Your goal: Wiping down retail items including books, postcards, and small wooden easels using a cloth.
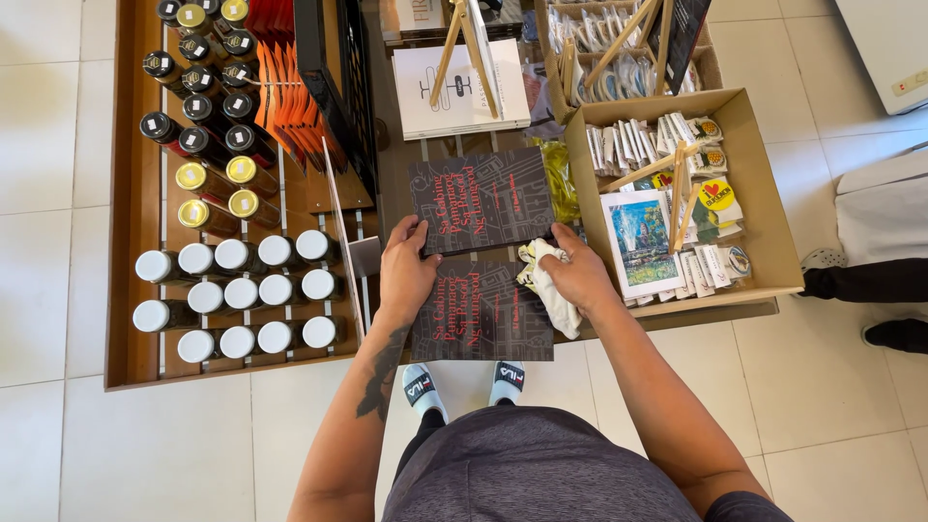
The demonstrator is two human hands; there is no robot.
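A dark book with a red line-drawn cover point(480, 201) is held above a display table; my left hand point(404, 273) grips its near left edge. My right hand point(578, 275) touches its near right corner while clutching a crumpled white cloth point(554, 295). Under it, nearer to me, lies a second book of the same kind point(488, 321) flat on the table.
A wooden rack point(130, 242) to the left holds several bottles with white, gold and black caps. A cardboard box point(764, 193) on the right holds stickers and a postcard. A white book point(454, 92) with a small wooden easel stands behind. Another person's feet point(860, 290) show at right.
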